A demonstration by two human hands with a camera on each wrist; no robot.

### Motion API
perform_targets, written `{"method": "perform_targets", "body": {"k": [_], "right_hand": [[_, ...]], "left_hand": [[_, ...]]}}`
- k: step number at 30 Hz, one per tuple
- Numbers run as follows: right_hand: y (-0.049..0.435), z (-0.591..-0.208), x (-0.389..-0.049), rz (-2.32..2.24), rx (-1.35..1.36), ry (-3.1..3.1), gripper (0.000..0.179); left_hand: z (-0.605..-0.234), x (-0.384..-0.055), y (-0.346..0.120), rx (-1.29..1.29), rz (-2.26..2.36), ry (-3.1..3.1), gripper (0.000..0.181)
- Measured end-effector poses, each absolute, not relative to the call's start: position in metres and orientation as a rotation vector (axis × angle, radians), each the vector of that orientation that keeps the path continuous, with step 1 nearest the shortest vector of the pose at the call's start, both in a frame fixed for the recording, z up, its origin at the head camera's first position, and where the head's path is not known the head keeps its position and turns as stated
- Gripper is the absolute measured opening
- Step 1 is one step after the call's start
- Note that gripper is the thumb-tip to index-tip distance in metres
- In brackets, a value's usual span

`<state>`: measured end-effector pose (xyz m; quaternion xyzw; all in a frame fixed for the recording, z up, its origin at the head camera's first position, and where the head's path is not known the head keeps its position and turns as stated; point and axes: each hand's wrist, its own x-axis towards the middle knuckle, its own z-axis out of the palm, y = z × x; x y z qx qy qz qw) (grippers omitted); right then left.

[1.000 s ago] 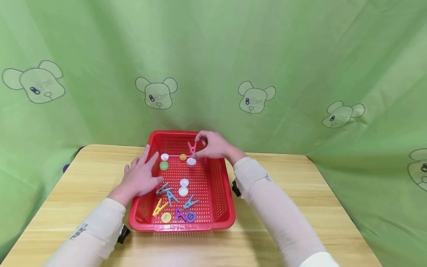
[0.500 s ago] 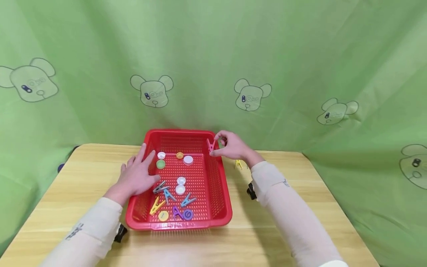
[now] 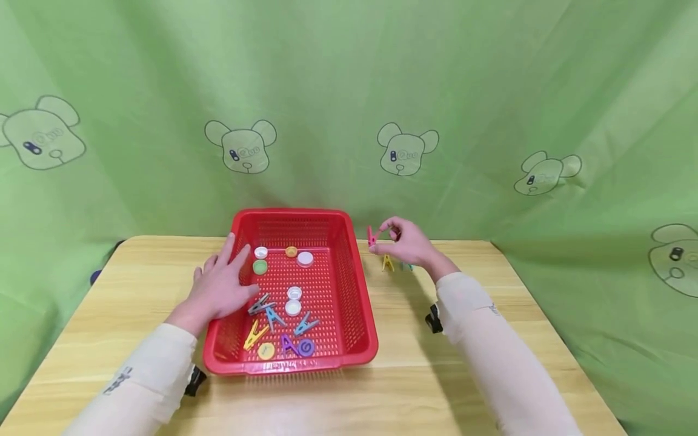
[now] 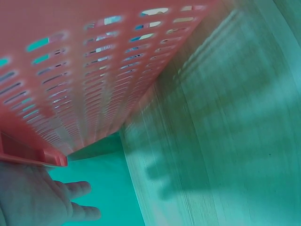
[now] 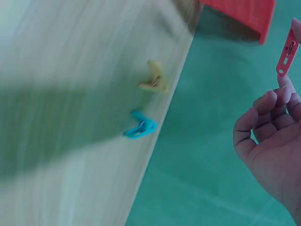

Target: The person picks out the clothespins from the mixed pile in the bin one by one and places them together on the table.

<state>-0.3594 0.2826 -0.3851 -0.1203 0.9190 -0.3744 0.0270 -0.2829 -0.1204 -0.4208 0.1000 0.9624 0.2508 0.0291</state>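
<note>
Your R hand pinches pink plastic clothespin approx. upright, R of red oblong plastic basket; L hand spread.

On the green fabric curtain at the far side, you can see outlined bear heads, printed with pale lettering that seems to start with a Q; the rest is too faint to settle. Dark marks on your cream left sleeve and cream right sleeve are illegible to you. Raised characters on the near rim of the red perforated plastic basket are too small. The round purple cap at the near side bears a curled sign, perhaps a 6 or G; you can't make out the mark on the round yellow cap left of it.
</note>
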Motion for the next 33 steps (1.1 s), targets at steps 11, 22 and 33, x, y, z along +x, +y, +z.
{"method": "perform_targets", "body": {"k": [11, 22, 33], "right_hand": [[0.323, -0.404, -0.346, -1.145, -0.246, 2.911, 0.053], [0.354, -0.422, -0.332, -1.085, -0.06, 2.945, 0.061], [0.381, -0.448, -0.324, -1.023, 0.121, 2.924, 0.065]], "left_hand": [[-0.421, -0.281, -0.121, 0.3, 0.778, 2.957, 0.091], [-0.422, -0.282, -0.12, 0.307, 0.788, 2.958, 0.091], [-0.423, -0.284, -0.12, 0.308, 0.784, 2.969, 0.092]]}}
